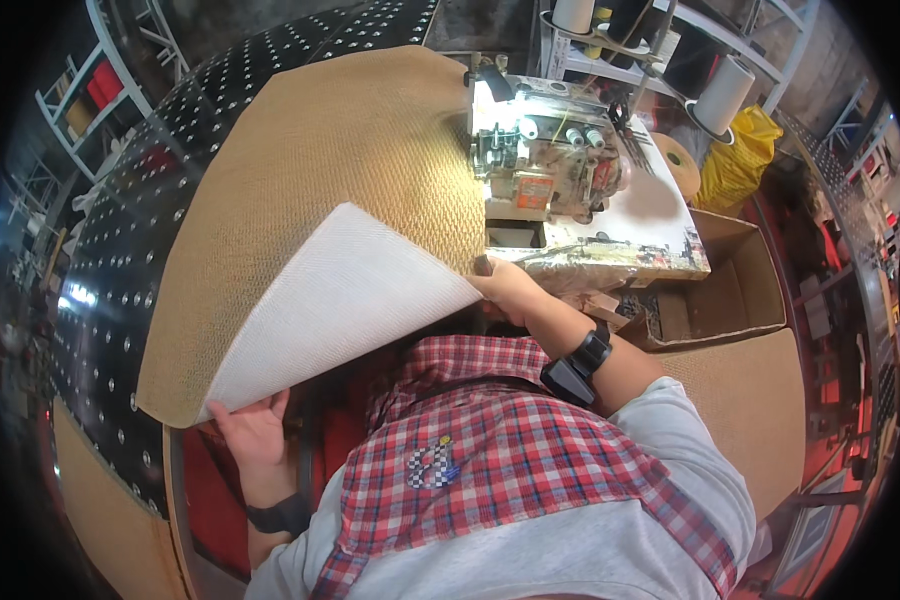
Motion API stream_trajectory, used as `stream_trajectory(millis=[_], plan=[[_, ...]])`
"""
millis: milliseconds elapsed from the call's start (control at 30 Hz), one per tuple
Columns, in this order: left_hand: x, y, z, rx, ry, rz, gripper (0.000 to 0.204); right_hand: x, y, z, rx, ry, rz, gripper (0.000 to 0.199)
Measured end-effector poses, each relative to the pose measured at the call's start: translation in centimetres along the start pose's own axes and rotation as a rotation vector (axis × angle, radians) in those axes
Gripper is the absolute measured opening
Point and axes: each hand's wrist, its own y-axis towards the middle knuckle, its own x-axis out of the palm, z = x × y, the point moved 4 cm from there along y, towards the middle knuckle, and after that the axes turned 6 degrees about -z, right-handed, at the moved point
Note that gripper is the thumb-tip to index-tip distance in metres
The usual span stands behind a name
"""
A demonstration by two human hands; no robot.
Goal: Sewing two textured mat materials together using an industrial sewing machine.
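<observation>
A large tan woven mat (370, 140) lies on the table to the left of a sewing machine (550, 160). Its near part is folded back, showing a white underside (340, 290). My right hand (510, 290) grips the mat at the right end of the fold, just in front of the machine; a small dark piece shows at the fingertips. At the near left edge, my left hand (253, 432) holds the mat palm up, thumb on the white side and the other fingers partly hidden beneath. The needle area is too small to make out.
A cardboard box (730, 290) stands right of the machine table, near a yellow bag (740, 155). Thread cones (725, 95) sit on a rack behind. The black table (120, 290) with shiny studs extends left. More tan material (740, 410) lies at my right.
</observation>
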Motion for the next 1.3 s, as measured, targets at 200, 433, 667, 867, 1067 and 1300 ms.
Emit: stream_trajectory(millis=[200, 433, 667, 867, 1067, 1300], plan=[[0.4, 1.6, -0.2, 0.055, 0.002, 0.093, 0.069, 0.4, -0.2, 1.3, -0.120, 0.175, -0.076, 0.026], [0.1, 5.4, -1.2, 0.063, -0.031, 0.218, 0.065, 1.3, -1.0, 1.3, -0.135, 0.255, -0.104, 0.031], [-0.4, 7.1, 0.3, 0.111, 0.017, 0.370, 0.053, 1.2, -2.4, 0.0, -0.007, 0.199, -0.027, 0.032], [-0.2, 12.3, 0.1, 0.047, 0.037, 0.384, 0.045, 0.2, -0.1, 1.9, -0.087, 0.244, -0.008, 0.032], [-0.3, 17.1, 0.4, 0.019, 0.026, 0.324, 0.044, -0.4, -0.9, 0.5, -0.042, 0.125, 0.002, 0.027], [0.2, 22.8, -0.4, -0.009, 0.110, 0.337, 0.040, -1.0, -1.0, 0.9, -0.076, 0.200, -0.010, 0.023]])
